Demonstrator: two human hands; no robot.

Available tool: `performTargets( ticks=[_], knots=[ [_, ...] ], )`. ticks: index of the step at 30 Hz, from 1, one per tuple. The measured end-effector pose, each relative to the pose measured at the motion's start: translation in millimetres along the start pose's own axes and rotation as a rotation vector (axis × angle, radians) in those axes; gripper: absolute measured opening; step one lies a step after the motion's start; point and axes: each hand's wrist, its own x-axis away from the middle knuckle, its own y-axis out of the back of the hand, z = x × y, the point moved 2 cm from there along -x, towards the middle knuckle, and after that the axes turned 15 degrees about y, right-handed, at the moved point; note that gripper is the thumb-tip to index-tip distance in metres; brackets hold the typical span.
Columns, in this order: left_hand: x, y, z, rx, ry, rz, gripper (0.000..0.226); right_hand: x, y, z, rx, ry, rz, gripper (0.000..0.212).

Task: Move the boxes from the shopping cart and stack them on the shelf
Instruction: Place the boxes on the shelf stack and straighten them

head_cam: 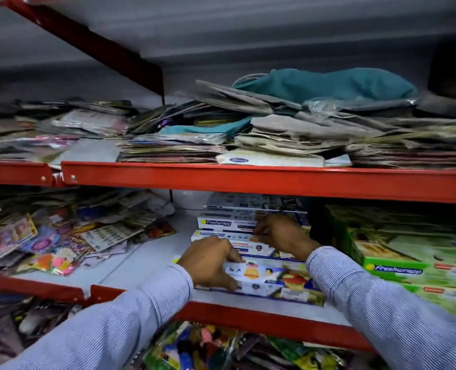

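left hand (211,260) palm-down gripping front box (272,281) | right hand (280,233) on stacked boxes (229,225)

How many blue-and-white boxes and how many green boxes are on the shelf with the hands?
Blue-and-white boxes: 4
Green boxes: 2 with visible fronts; others too blurred to count
Total: 6

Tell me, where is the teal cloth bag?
The teal cloth bag lies on the upper shelf, right of middle, atop a pile of grey paper bags.
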Motion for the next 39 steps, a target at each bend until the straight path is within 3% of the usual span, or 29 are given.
performTargets(
  ticks=[7, 13, 19, 27, 35, 39],
  knots=[
    [-56.9, -16.9, 4.4, 0.090, 0.056, -0.101, 0.054, 23.2, 13.4, -2.1, -0.050, -0.030, 0.069, 0.024],
    [-60.2, -48.9, 5.2, -0.060, 0.037, -0.265, 0.055, 54.1, -11.9, 4.0, 0.045, -0.060, 0.115, 0.053],
    [-58.1, -63.9, 12.2, -0.031, -0.051, -0.286, 0.054, 63.7, -20.9, 3.2, 0.060, -0.060, -0.068, 0.037],
    [-56.8, -74.7, 13.6, -0.020, -0.099, -0.271, 0.049, 66.5, -21.2, 6.0, 0.097, -0.061, -0.094, 0.031],
    [-52.4, -77.5, 9.7, -0.085, -0.074, -0.247, 0.050, 69.9, -17.8, 5.4, 0.045, -0.089, -0.071, 0.035],
    [-33.8, -80.9, 12.3, -0.119, -0.004, -0.313, 0.060, 80.4, -20.6, 14.5, 0.157, -0.084, -0.004, 0.053]
  ],
)
